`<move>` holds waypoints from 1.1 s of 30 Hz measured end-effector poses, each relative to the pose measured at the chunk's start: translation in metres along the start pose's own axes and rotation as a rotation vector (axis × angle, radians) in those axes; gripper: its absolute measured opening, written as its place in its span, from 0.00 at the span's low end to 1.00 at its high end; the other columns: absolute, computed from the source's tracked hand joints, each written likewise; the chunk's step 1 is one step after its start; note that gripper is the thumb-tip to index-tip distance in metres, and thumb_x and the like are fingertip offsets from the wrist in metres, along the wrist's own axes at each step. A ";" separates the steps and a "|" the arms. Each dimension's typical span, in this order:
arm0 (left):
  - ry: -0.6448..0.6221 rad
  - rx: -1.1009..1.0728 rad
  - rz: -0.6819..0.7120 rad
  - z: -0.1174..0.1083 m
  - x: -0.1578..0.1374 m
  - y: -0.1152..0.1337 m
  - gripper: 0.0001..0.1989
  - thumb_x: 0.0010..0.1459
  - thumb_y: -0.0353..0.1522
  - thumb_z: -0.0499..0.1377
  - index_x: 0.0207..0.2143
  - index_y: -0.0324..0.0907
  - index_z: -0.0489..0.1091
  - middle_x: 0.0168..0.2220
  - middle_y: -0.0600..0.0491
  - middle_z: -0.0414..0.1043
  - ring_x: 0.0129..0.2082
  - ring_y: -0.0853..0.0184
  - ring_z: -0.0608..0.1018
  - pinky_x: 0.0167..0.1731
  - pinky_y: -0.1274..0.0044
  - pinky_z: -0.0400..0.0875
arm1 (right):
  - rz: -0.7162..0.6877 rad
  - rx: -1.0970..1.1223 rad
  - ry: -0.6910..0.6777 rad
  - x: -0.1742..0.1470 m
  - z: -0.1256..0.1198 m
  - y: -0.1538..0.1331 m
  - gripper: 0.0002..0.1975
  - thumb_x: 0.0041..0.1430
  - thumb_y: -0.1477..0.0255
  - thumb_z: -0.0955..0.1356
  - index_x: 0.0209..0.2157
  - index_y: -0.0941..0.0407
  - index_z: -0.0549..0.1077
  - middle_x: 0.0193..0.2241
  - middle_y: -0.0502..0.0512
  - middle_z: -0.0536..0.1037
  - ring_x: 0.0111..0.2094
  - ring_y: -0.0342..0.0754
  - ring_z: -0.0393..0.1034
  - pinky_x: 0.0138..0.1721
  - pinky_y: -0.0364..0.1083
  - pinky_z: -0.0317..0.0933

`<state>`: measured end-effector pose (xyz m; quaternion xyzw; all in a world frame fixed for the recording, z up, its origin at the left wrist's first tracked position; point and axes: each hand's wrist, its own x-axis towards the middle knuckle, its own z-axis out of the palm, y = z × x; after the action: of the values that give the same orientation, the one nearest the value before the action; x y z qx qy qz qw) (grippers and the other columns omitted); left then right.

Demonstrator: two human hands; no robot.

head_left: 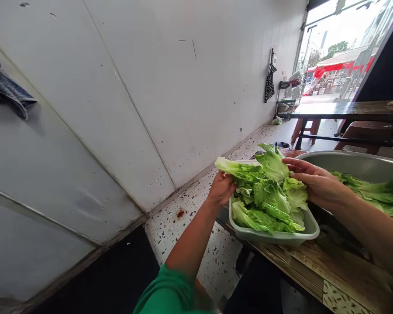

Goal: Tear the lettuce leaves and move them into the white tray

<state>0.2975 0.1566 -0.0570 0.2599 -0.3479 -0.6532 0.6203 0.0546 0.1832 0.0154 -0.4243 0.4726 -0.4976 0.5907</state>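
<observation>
My left hand [223, 187] is closed with bent fingers around the underside of a pale-stemmed lettuce leaf [239, 168], at the far left corner of the small basin [273, 237]. My right hand [314, 179] is partly closed, its fingers extended, with its fingertips on the edge of an upright lettuce leaf [272, 163]; the exact contact of the right thumb cannot be determined. Both leaves are positioned above the lettuce pile [268, 213], which fills the small basin to its rim; the leaves in it appear wet. The small basin is pale, has rounded corners, and rests on the wooden desk [301, 266]. A large gray basin [363, 159] is located to the right, beyond my right forearm, and contains further leafy greens [370, 187]. On the left, a speckled floor [196, 209] extends to a white panel wall [170, 87]. A checked apron [270, 83] hangs on this wall.
</observation>
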 end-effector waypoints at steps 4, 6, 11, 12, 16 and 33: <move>-0.030 0.014 0.050 0.007 -0.004 0.004 0.31 0.48 0.33 0.73 0.55 0.47 0.67 0.41 0.51 0.80 0.46 0.61 0.80 0.43 0.71 0.74 | 0.004 -0.239 -0.012 0.013 -0.014 0.019 0.23 0.49 0.74 0.70 0.49 0.48 0.73 0.47 0.54 0.79 0.33 0.47 0.75 0.32 0.46 0.74; -0.044 0.061 0.094 0.011 -0.007 0.005 0.32 0.46 0.38 0.74 0.52 0.45 0.68 0.40 0.51 0.80 0.46 0.60 0.80 0.43 0.71 0.74 | -0.077 -0.634 -0.017 0.021 -0.022 0.032 0.23 0.53 0.72 0.67 0.53 0.52 0.72 0.49 0.60 0.79 0.39 0.54 0.77 0.40 0.54 0.75; -0.042 0.155 0.205 0.017 -0.010 0.005 0.31 0.42 0.44 0.75 0.46 0.44 0.70 0.35 0.54 0.79 0.42 0.63 0.80 0.43 0.73 0.75 | -0.358 -1.504 -0.036 0.026 -0.028 0.053 0.25 0.60 0.73 0.62 0.58 0.64 0.71 0.57 0.73 0.73 0.55 0.65 0.73 0.57 0.62 0.66; -0.049 0.164 0.210 0.018 -0.011 0.005 0.33 0.42 0.45 0.75 0.48 0.45 0.70 0.35 0.54 0.79 0.41 0.63 0.80 0.43 0.73 0.75 | -0.378 -1.544 -0.046 0.025 -0.027 0.054 0.25 0.61 0.72 0.62 0.59 0.64 0.70 0.58 0.73 0.72 0.55 0.64 0.73 0.57 0.61 0.66; -0.094 0.204 0.215 0.019 -0.010 0.006 0.39 0.44 0.48 0.74 0.56 0.46 0.67 0.39 0.51 0.80 0.42 0.62 0.80 0.43 0.72 0.75 | -0.443 -1.510 -0.021 0.015 -0.023 0.053 0.23 0.65 0.68 0.60 0.57 0.63 0.72 0.57 0.72 0.73 0.53 0.64 0.74 0.56 0.61 0.67; -0.870 1.773 0.205 0.038 0.033 0.002 0.36 0.51 0.17 0.47 0.62 0.42 0.68 0.65 0.45 0.66 0.66 0.58 0.68 0.67 0.57 0.56 | -0.565 -1.211 0.017 -0.059 -0.075 0.003 0.13 0.65 0.67 0.64 0.42 0.54 0.81 0.48 0.58 0.81 0.49 0.55 0.76 0.57 0.59 0.68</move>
<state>0.2657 0.1286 -0.0289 0.3360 -0.9288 -0.1383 0.0733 -0.0221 0.2401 0.0057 -0.7846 0.5437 -0.2835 0.0915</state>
